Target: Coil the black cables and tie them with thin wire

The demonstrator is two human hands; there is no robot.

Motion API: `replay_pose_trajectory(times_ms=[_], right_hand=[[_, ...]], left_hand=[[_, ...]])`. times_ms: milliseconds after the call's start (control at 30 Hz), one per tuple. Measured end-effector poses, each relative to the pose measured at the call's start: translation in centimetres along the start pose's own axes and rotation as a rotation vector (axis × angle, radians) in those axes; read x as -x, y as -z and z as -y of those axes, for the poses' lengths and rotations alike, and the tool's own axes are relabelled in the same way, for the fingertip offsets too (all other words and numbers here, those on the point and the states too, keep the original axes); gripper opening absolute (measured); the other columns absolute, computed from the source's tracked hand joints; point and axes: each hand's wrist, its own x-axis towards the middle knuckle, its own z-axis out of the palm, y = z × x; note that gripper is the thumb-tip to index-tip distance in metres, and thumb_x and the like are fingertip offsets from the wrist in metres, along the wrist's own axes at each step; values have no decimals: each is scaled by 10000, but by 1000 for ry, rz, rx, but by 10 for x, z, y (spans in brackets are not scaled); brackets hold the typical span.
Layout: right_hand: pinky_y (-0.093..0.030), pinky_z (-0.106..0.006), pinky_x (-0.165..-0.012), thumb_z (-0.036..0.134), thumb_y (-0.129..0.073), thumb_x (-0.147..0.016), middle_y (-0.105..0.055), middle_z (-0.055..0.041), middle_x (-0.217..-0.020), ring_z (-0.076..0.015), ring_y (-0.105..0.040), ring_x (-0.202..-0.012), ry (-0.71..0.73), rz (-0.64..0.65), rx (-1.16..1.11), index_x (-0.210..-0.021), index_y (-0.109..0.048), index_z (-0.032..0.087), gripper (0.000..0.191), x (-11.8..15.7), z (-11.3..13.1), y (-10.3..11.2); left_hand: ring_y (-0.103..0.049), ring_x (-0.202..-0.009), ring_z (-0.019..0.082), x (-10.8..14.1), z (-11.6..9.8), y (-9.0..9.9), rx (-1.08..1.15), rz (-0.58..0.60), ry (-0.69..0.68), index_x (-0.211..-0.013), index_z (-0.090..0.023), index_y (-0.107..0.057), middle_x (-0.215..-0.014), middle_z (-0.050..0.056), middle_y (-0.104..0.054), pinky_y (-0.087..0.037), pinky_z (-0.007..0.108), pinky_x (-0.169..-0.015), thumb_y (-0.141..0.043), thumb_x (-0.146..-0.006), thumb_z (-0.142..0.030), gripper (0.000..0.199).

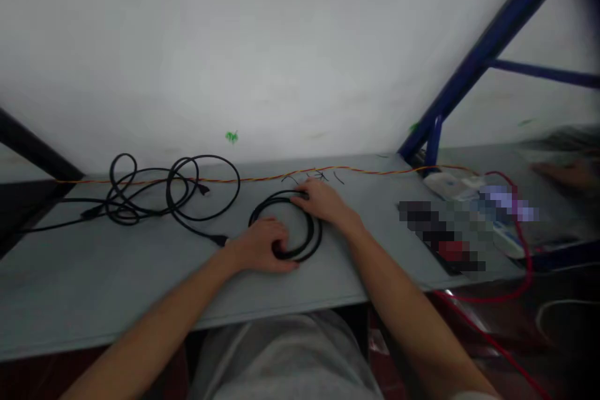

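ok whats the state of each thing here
left hand, pressing down on the coil
right hand, resting on the coil's far side
coiled black cable, wound in flat loops
second black cable, loose and tangled
orange-yellow twisted wire, stretched out
red wire, slack, drooping

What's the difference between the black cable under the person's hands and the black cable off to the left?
The cable under the hands is wound into a fairly tidy ring, while the cable further left sprawls in loose, overlapping loops. The left hand and right hand rest on the ring; neither touches the other cable. Both are black and lie on the same grey tabletop.
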Motion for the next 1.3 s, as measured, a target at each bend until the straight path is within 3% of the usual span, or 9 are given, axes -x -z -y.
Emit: replay_pose_trajectory(times_ms=[67, 167, 367, 500, 733, 867, 967, 1133, 1300], right_hand=[[-495, -305, -935, 461, -649, -982, -749, -137, -1190, -265, -676, -1086, -35, -19, 40, -1163, -781, 184, 356, -1, 3, -2], [-501, -304, -892, 454, -666, -966, -781, -136, -1051, -266, -698, -1011, -96, 27, 58, -1033, -804, 166, 327, -2, 3, 0], [-501, -311, -957, 352, -683, -947, -796, -112, -1126, -259, -718, -1084, -125, 71, 6, -1274, -755, 190, 372, 0, 1, 7], [-470, -337, -1075, 253, -641, -935, -747, -109, -1302, -274, -674, -1234, -96, 91, -21, -1335, -731, 194, 415, 2, 8, 5], [-519, -297, -980, 166, -634, -886, -805, -113, -1127, -247, -748, -1059, -29, 129, -98, -1295, -761, 172, 428, 7, 18, 7], [-541, -270, -761, 250, -641, -939, -801, -62, -815, -197, -741, -730, -29, 169, -149, -1152, -814, 184, 284, 8, 13, 8], [-526, -278, -804, 244, -695, -914, -803, -88, -906, -215, -738, -844, -40, 137, -157, -1004, -828, 164, 180, 5, 9, 7], [-505, -284, -911, 92, -640, -877, -782, -83, -1076, -213, -705, -996, 6, 75, -168, -1336, -708, 189, 474, 3, 7, 7], [-498, -317, -933, 263, -622, -970, -735, -154, -1140, -252, -679, -1028, 5, 31, -100, -1076, -779, 134, 230, 2, 8, 4]], left_hand=[[-558, -684, 157, 1, -2, 2, 9, 17, -11, -802, -206, -679, -699, -30, -619, -445, 339, -847, -782, -712, -248, 143], [-618, -770, 193, 2, -2, 9, -13, 38, -46, -1021, -229, -761, -826, 6, -694, -461, 354, -868, -670, -656, -121, 391], [-640, -873, 242, 4, -2, 15, -7, 10, -7, -876, -217, -674, -881, 51, -683, -487, 350, -797, -570, -587, -65, 343], [-632, -817, 228, -1, -11, 2, -85, -57, 42, -888, -223, -637, -833, 44, -666, -472, 351, -749, -668, -821, -265, 85], [-658, -927, 272, -4, -12, -10, -222, -146, 146, -1000, -210, -693, -989, 90, -712, -491, 396, -813, -735, -845, -649, 466], [-652, -916, 247, -1, -7, 4, -197, -68, 120, -970, -221, -742, -932, 64, -694, -486, 365, -821, -737, -894, -459, 250], [-644, -889, 233, 2, -5, 22, -143, 40, 79, -949, -238, -778, -905, 51, -688, -478, 351, -816, -746, -862, -319, 123], [-628, -890, 239, 8, 0, 43, -94, 111, 102, -1038, -288, -826, -892, 44, -689, -460, 356, -797, -730, -790, -165, 293], [-636, -928, 249, 11, 8, 45, -29, 136, 148, -1042, -307, -841, -920, 42, -704, -486, 391, -875, -697, -718, -82, 419]])
